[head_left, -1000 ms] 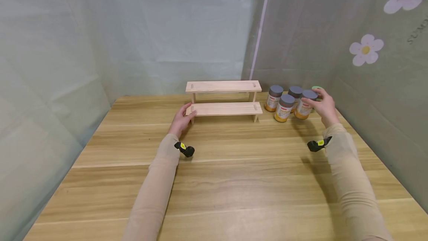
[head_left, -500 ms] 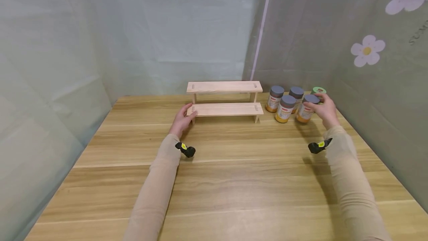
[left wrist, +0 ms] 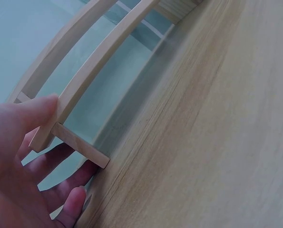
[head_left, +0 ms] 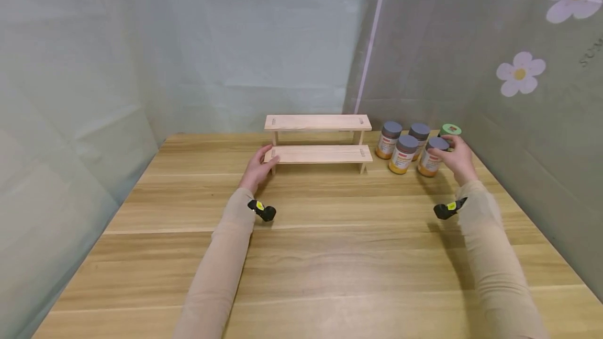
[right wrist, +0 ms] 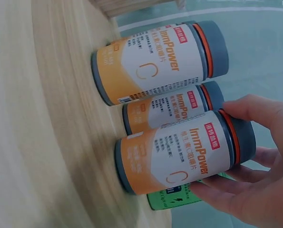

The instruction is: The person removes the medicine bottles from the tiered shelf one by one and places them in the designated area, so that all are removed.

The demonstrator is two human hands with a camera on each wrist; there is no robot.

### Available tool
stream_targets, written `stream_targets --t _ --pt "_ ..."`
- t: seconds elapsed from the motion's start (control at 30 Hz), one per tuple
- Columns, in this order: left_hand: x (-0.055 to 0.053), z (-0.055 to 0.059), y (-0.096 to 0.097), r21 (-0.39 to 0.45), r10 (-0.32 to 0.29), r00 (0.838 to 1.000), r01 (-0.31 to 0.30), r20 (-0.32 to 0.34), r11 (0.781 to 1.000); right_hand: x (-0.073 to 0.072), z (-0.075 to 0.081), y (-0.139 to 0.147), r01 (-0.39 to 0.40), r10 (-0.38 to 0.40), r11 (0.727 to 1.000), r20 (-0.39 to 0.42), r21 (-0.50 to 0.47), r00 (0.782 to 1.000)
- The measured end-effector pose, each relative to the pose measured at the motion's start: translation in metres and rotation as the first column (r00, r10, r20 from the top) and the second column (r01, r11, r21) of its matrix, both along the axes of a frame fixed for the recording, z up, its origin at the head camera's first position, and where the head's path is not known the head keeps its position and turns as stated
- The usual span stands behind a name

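Note:
My left hand (head_left: 256,169) grips the left end of a two-tier wooden shelf (head_left: 320,154). In the left wrist view its thumb lies on the lower board (left wrist: 79,80), with the other fingers behind and below near the leg (left wrist: 82,146). My right hand (head_left: 459,159) holds a supplement bottle (head_left: 430,162) with a grey lid and a white-and-orange label. In the right wrist view the thumb and fingers close round this bottle (right wrist: 184,152) near its lid. It is upright and looks level with the table, though contact with it is hard to tell.
Several matching bottles (head_left: 401,159) stand between the shelf and my right hand. Behind the held bottle is a green-lidded container (head_left: 449,130), partly hidden. The wood-grain table (head_left: 320,245) meets hanging cloth (head_left: 264,46) at the back and sides.
My right hand has brought the bottle down and slightly towards me, uncovering the green lid behind it. My left hand keeps its grip on the shelf.

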State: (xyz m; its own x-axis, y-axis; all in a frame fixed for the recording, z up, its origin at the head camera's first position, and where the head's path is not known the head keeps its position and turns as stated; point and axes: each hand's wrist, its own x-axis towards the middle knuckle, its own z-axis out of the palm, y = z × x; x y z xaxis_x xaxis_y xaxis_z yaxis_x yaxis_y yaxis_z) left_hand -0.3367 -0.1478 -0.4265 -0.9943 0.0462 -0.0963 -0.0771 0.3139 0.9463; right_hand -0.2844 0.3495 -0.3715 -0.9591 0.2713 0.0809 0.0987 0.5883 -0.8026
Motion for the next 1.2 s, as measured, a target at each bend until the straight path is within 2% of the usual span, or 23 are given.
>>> stream_targets --t 0.2,0.37,0.7,0.87,1.2 --pt "0.000 0.000 0.000 0.002 0.006 1.000 -0.006 0.001 1.000 0.000 -0.008 -0.003 0.051 -0.047 0.997 -0.061 0.058 0.997" --pt "0.003 0.004 0.001 0.007 0.010 1.000 -0.010 -0.004 1.000 0.002 -0.009 -0.005 0.081 -0.075 0.995 -0.102 0.057 0.992" --pt "0.004 0.005 0.003 0.008 0.020 1.000 -0.020 0.021 1.000 0.001 -0.010 -0.007 0.084 -0.080 0.995 -0.069 0.045 0.994" --pt "0.004 0.006 0.002 0.002 0.016 0.999 -0.016 0.031 1.000 -0.001 -0.011 -0.007 0.078 -0.078 0.997 -0.052 -0.001 0.996" --pt "0.004 0.008 0.002 -0.002 0.017 0.999 -0.017 0.050 1.000 -0.001 -0.011 -0.005 0.064 -0.065 0.998 -0.060 -0.025 0.996"
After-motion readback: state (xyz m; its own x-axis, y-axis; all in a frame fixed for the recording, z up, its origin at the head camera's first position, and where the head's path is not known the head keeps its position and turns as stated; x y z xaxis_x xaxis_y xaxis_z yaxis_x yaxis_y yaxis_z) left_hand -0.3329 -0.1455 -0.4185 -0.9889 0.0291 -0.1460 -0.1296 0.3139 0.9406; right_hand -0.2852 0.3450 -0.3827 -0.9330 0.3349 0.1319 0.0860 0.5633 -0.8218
